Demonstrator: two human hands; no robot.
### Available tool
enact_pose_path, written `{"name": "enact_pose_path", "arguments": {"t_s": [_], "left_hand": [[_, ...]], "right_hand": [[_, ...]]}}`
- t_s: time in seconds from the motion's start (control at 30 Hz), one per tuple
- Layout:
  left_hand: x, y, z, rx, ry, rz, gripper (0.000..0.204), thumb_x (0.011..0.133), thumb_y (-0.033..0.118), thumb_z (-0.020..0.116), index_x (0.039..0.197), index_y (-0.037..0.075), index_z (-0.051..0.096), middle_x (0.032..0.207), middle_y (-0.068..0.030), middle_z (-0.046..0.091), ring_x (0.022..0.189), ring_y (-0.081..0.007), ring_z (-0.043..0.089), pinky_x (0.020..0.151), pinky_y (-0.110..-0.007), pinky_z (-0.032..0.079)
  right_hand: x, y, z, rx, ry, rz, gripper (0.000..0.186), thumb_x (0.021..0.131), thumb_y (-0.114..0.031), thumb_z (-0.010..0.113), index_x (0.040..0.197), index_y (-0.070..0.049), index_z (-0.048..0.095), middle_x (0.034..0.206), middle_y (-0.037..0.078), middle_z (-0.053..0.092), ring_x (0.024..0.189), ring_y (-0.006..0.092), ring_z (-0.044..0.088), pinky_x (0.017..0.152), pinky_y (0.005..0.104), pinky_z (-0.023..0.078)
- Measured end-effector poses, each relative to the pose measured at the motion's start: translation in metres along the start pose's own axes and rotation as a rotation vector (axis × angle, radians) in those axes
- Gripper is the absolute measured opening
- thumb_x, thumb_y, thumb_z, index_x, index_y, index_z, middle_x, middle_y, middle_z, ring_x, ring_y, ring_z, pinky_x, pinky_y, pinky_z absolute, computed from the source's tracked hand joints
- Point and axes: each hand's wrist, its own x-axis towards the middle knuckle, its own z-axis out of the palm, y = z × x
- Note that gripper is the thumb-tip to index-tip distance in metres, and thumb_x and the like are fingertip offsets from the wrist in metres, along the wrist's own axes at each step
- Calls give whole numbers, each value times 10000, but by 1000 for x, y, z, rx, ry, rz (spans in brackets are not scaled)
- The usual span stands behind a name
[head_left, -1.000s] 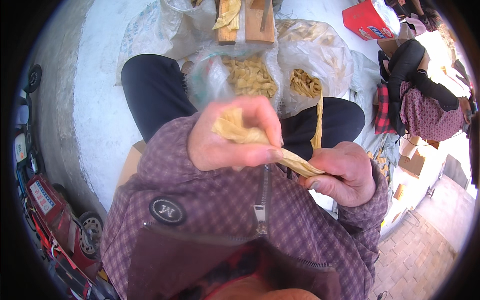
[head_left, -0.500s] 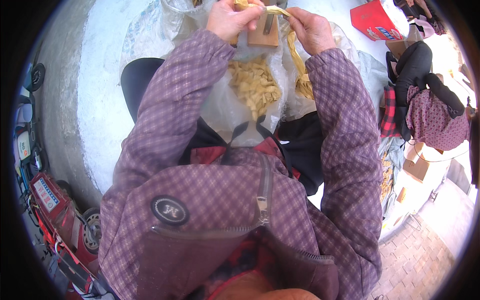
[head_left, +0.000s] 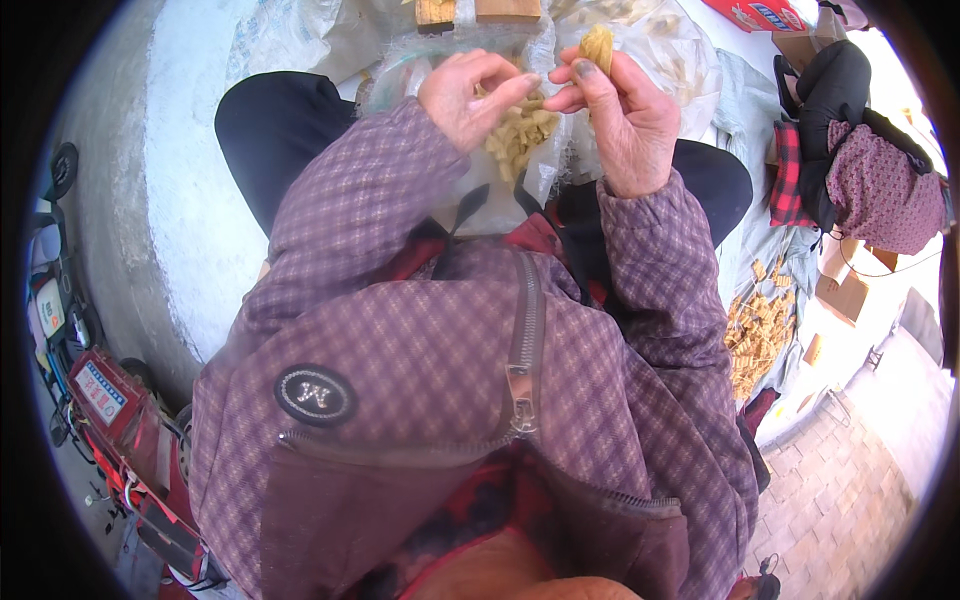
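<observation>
In front of my chest, my right hand [head_left: 630, 120] pinches a folded yellowish strip [head_left: 597, 46] between thumb and fingers, its rounded end poking up above them. My left hand [head_left: 472, 100] is just to its left, thumb and fingers apart, and I see nothing in it. Below and between the hands, a heap of pale yellow cut pieces [head_left: 520, 140] lies in a clear plastic bag between my legs. Part of the heap is hidden by my hands. What exactly the strip is made of, I cannot make out.
A wooden block [head_left: 508, 9] is at the top edge. White plastic sacks [head_left: 665, 60] surround it. To the right sits another person [head_left: 885, 190] in patterned clothing, near a pile of tan pieces [head_left: 762, 335] and a cardboard box [head_left: 842, 297]. A red vehicle [head_left: 120, 410] stands at left.
Both hands have come down and nearer to me. The strip, earlier stretched between them, is now bunched in my right hand, and my left hand has let go. The wooden block appears higher in view.
</observation>
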Motion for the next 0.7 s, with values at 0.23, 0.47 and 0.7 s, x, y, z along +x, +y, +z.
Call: {"name": "enact_pose_path", "arguments": {"t_s": [0.23,0.47,0.7], "left_hand": [[-31,7,47,-1161,-537,-512,342,914,304,510,1076,6,561,904,-37,568,806,-80,530,722,-209,452],[-20,12,56,-1195,-658,-447,341,864,311,580,1040,19,559,802,-25,563,624,-78,517,557,-202,423],[-22,3,63,-928,-621,-490,110,832,96,594,935,63,574,803,-3,592,707,-66,575,593,-192,457]], "right_hand": [[-85,0,13,-307,-161,-231,195,822,-51,597,1008,8,593,809,110,629,732,228,639,629,262,485],[-83,-13,4,-303,-75,-237,161,903,-59,504,999,44,581,788,55,643,646,79,599,571,174,459],[-73,29,-7,-456,115,15,127,885,-74,502,924,14,585,688,23,578,572,70,541,515,222,438]]}}
